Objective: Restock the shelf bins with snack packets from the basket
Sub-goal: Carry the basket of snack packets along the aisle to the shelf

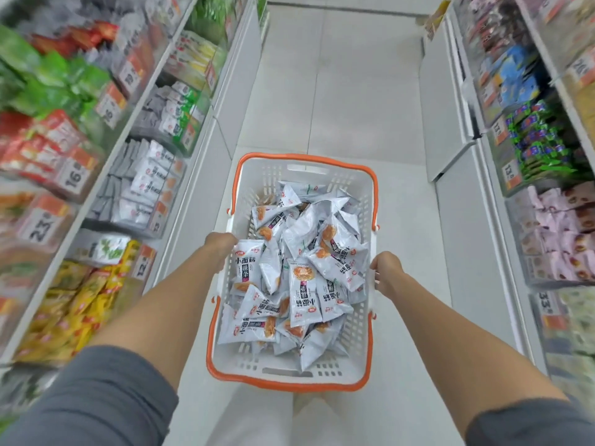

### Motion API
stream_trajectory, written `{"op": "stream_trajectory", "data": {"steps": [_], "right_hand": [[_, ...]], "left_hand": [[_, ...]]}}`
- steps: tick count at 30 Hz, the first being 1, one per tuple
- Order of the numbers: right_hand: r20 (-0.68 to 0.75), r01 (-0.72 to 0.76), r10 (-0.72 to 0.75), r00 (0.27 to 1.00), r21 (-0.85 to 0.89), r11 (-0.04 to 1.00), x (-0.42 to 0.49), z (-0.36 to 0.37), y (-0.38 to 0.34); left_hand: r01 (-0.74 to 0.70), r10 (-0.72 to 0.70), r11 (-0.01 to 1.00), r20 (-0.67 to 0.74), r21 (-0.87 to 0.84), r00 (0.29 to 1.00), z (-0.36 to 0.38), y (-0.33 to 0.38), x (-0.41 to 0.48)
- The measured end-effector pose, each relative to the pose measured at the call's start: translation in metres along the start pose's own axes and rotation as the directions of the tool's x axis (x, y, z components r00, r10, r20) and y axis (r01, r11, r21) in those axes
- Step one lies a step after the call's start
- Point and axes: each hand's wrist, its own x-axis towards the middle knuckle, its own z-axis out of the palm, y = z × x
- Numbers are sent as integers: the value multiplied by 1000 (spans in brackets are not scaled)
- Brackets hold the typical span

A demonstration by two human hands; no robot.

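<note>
Shelf bins are ranged to the left of the white, orange-handled basket. Its left rim is clasped by the curled fingers of the left hand, snack packets are heaped inside it, and its right rim is clasped by the curled fingers of the right hand.

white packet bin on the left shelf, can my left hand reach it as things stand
Probably yes, once freed: the left hand grips the basket rim, but the white packet bin sits close on that side, with nothing in between.
</note>
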Motion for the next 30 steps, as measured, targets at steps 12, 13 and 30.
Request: {"op": "stream_trajectory", "data": {"steps": [12,13,30], "right_hand": [[4,-65,65,998,27,998,-95,5,190],[3,-71,71,997,36,997,-103,6,206],[53,-124,121,991,59,990,-211,24,459]], "left_hand": [[73,-74,997,40,25,996,-73,-185,-37],[76,-77,997,59,25,995,-80,-200,-41],[1,1,999,-46,33,999,-154,-437,-113]]}}
